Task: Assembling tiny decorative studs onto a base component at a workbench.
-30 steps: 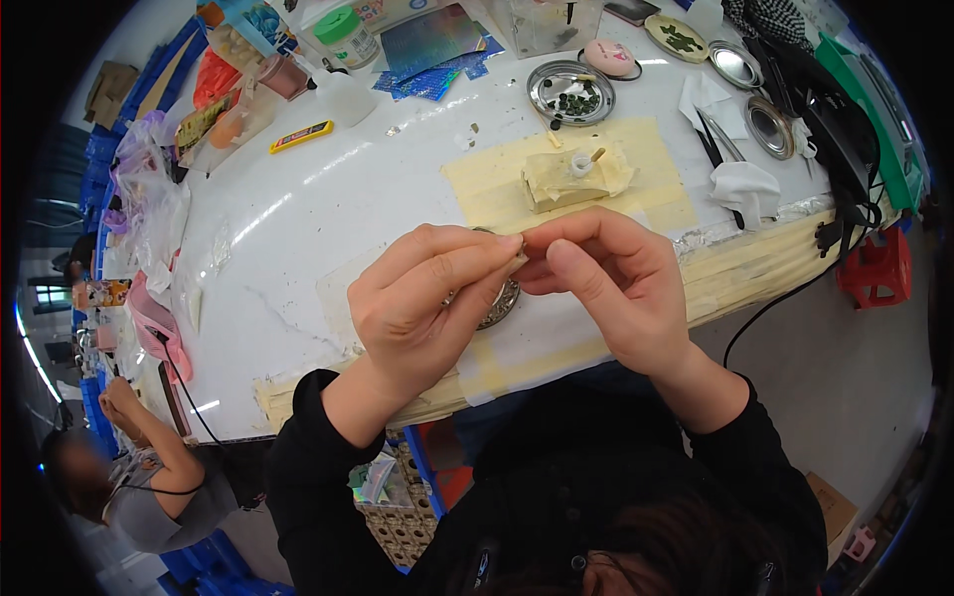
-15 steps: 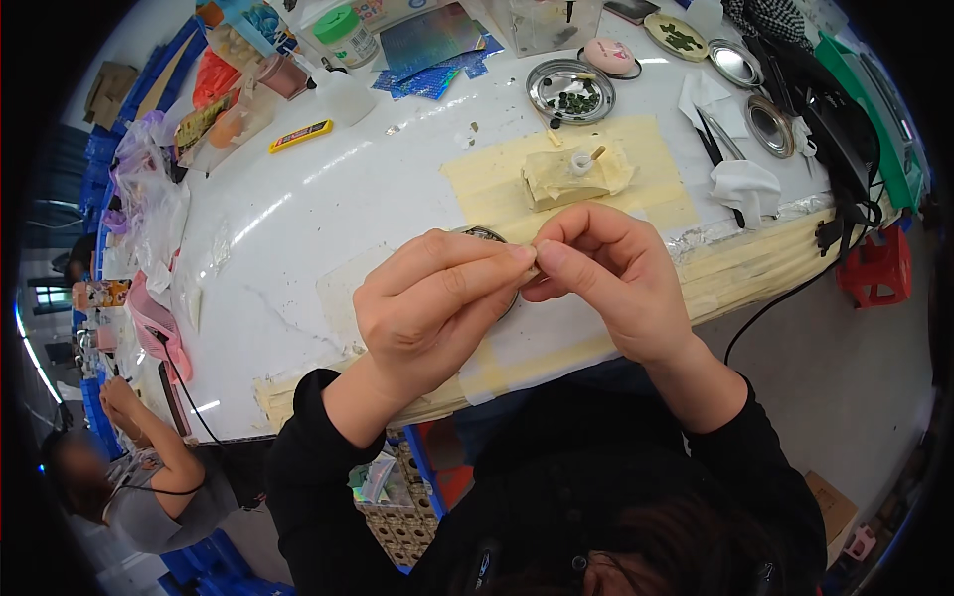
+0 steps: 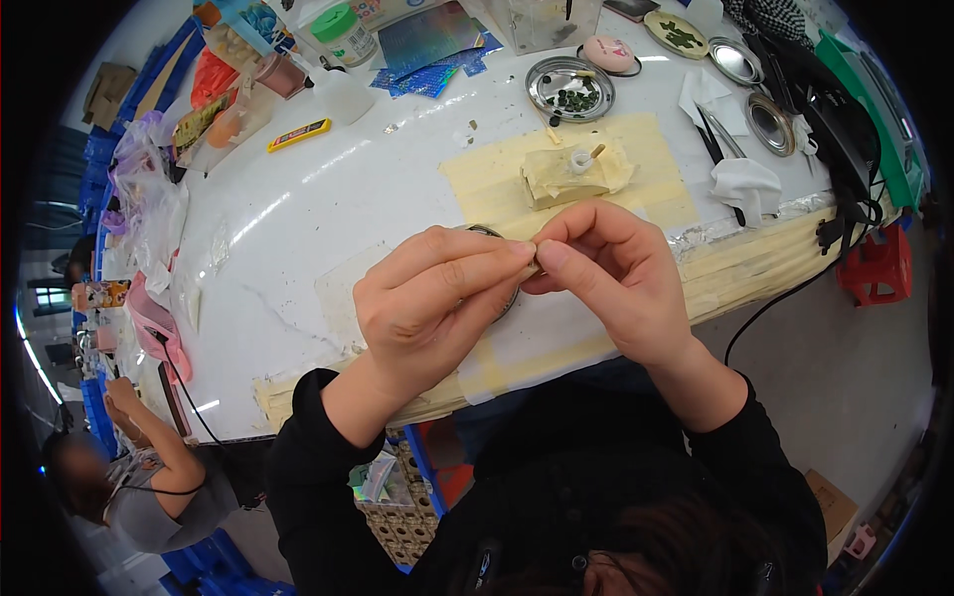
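Head view: your left hand and right hand meet, pinching one small, mostly hidden piece between them. Beyond lie one half-hidden round metal item, one block, one plate of dark bits, one jar.

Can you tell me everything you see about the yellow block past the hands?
The block is pale yellow, low and boxy, seemingly wrapped in tape, with ragged edges on top. It lies flat on a yellow patch just beyond the right hand. On it are a small white cup and a brown stick.
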